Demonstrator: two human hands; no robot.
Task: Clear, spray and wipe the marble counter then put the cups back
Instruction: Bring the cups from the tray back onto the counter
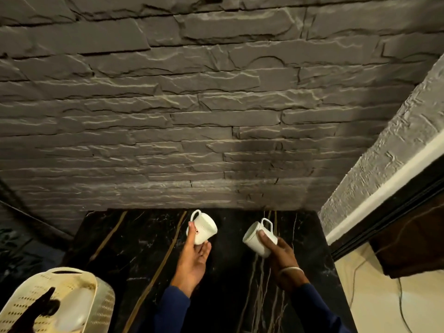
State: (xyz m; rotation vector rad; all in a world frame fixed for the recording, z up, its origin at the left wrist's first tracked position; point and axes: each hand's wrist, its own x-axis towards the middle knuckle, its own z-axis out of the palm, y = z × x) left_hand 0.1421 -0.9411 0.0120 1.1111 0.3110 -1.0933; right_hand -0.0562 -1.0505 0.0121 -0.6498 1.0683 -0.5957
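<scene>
A: Which step now?
B: Cannot tell: clearing or putting back. Left fingers (pixel 191 233) curled round the left cup (pixel 205 227); right fingers (pixel 265 239) curled round the right cup (pixel 255 243). Both tilted, held over the table (pixel 134 248).
A: Next move?
B: Probably levelling the 2 cups first. Open table below the fingers; stone wall (pixel 216 116) just beyond them; table edge right of the right fingers; basket (pixel 72 271) left, nearer.

Grey stone wall (pixel 192 104), cream perforated basket (pixel 105 306) lower left; thin cable (pixel 399 296) lower right
</scene>
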